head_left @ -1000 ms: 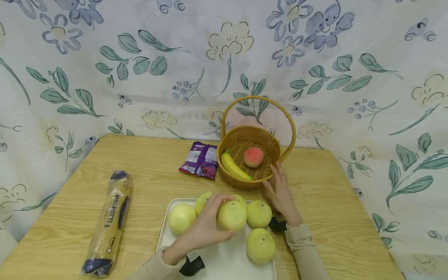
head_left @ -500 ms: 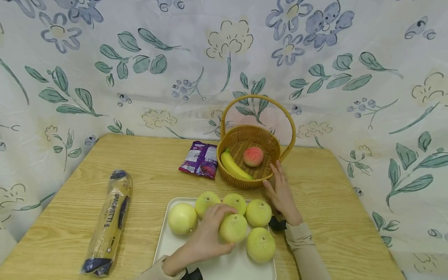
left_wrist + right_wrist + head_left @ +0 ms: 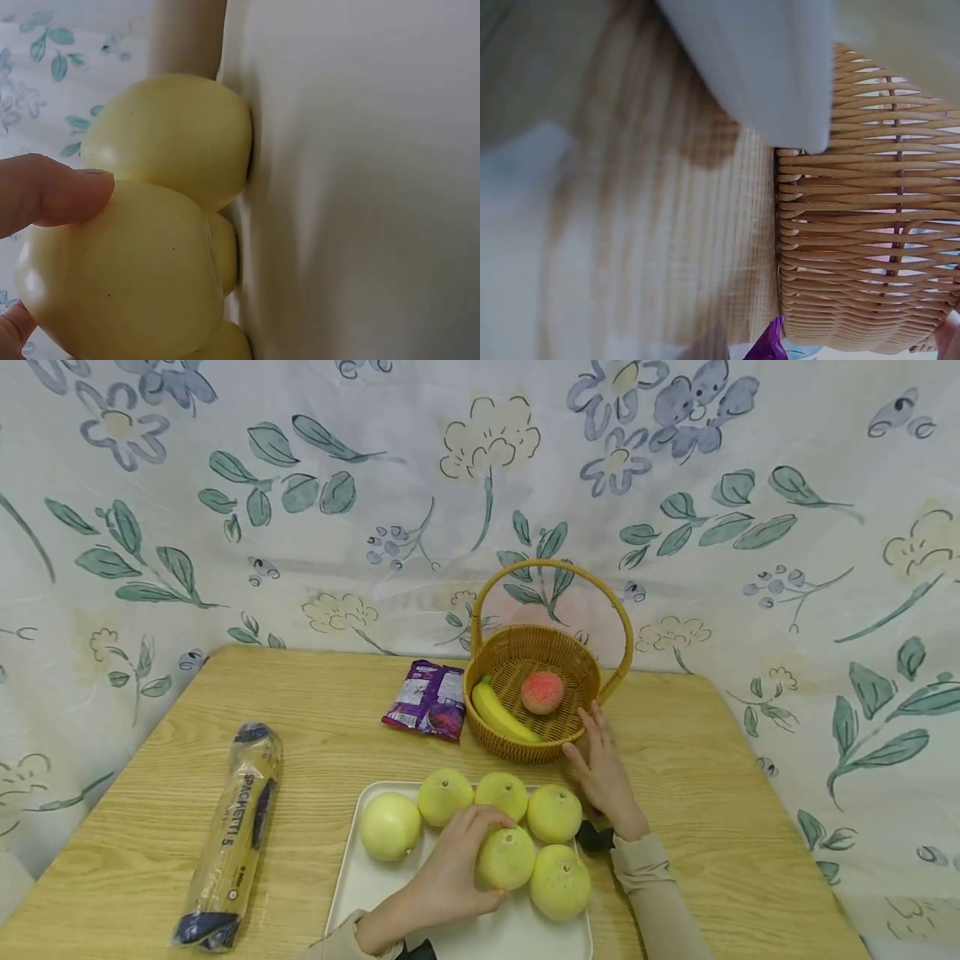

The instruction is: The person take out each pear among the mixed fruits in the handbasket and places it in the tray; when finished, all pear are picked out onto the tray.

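My left hand (image 3: 453, 870) grips a round yellow-green fruit (image 3: 510, 860) low over the white tray (image 3: 525, 935), thumb and fingers spread about its sides. The left wrist view shows the thumb on this fruit (image 3: 127, 270), which overlaps a second fruit (image 3: 176, 139) behind it. Several like fruits stand on the tray, among them one (image 3: 560, 882) just right of the held fruit and one (image 3: 390, 827) at the left. My right hand (image 3: 609, 783) rests with extended fingers at the right front rim of a wicker basket (image 3: 498, 745). Inside lie a banana (image 3: 498, 714) and a peach (image 3: 542, 692).
A purple snack packet (image 3: 427, 700) lies left of the basket. On the table's left side is a long pack of spaghetti (image 3: 232, 835). Behind the wooden table (image 3: 322, 702) hangs a flowered cloth (image 3: 420, 610). The basket's tall handle (image 3: 555, 562) arches over its opening.
My left hand has lowered the fruit toward the tray and shifted it slightly right, close to the right front fruit. My right hand stays at the basket rim.
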Demonstrator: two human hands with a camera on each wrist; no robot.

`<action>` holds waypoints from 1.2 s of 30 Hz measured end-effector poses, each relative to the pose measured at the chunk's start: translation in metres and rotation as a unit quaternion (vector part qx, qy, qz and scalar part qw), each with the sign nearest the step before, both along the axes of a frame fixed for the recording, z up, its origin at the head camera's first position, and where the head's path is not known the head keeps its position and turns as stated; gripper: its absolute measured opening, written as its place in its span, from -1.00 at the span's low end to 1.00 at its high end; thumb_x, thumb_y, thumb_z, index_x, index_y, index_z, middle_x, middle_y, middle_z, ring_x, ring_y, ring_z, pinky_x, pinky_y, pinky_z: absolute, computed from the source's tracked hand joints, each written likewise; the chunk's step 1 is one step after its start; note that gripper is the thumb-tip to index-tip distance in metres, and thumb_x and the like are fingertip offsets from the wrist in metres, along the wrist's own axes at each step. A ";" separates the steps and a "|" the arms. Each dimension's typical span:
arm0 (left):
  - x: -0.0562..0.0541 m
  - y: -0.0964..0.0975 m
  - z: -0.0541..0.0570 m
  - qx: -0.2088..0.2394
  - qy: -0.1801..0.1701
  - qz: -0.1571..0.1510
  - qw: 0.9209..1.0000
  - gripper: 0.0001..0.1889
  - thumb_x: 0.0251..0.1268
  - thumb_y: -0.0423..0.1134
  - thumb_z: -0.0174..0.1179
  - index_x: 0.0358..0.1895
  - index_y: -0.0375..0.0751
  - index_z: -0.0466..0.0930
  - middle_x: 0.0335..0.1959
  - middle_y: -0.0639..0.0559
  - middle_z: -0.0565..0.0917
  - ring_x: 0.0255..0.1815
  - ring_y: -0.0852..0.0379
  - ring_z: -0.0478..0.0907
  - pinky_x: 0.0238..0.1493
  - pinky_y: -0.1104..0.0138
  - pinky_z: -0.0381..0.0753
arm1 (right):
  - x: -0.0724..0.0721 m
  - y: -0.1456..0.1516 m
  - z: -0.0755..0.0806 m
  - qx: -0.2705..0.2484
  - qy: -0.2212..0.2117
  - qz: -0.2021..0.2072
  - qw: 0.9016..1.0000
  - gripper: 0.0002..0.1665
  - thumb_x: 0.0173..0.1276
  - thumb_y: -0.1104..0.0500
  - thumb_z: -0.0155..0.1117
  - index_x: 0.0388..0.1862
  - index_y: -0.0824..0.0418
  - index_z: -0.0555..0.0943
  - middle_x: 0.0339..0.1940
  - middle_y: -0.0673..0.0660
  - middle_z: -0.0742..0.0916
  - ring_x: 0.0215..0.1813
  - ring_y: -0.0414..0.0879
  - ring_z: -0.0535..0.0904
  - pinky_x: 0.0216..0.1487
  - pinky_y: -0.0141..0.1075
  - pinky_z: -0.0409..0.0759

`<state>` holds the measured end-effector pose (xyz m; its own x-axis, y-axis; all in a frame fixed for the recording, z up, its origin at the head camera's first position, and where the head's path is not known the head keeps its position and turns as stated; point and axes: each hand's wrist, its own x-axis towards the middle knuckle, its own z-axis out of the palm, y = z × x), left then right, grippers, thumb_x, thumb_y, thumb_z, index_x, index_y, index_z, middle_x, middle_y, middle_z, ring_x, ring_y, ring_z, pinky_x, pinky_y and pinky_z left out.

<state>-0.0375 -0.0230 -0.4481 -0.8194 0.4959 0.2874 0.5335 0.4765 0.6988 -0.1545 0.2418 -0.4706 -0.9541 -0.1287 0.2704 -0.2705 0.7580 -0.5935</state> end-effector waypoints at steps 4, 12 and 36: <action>0.001 0.000 -0.002 -0.010 -0.002 -0.003 1.000 -0.20 -0.36 -0.31 0.53 0.14 0.03 0.38 0.13 0.11 0.44 0.17 0.15 0.34 0.24 0.05 0.39 | 0.000 0.000 0.001 0.001 0.002 0.000 1.000 -0.23 0.51 0.01 0.03 0.55 0.25 0.03 0.61 0.25 -0.04 0.58 0.31 -0.10 0.41 0.31 0.11; 0.003 0.003 -0.005 -0.015 0.005 -0.003 1.000 -0.20 -0.37 -0.34 0.55 0.13 0.01 0.38 0.12 0.11 0.44 0.08 0.19 0.34 0.18 0.13 0.40 | 0.001 -0.001 0.003 0.000 0.003 0.001 1.000 -0.23 0.51 0.02 0.04 0.55 0.25 0.04 0.61 0.26 -0.02 0.57 0.32 -0.06 0.42 0.30 0.11; 0.003 -0.004 0.017 -0.017 -0.011 0.000 1.000 -0.23 -0.08 -0.24 0.49 0.29 -0.01 0.34 0.26 0.08 0.44 0.28 0.08 0.36 0.31 0.13 0.42 | 0.004 0.002 0.006 0.019 -0.006 0.000 1.000 -0.19 0.51 -0.01 0.03 0.58 0.19 -0.04 0.62 0.25 -0.05 0.57 0.35 -0.09 0.41 0.32 0.09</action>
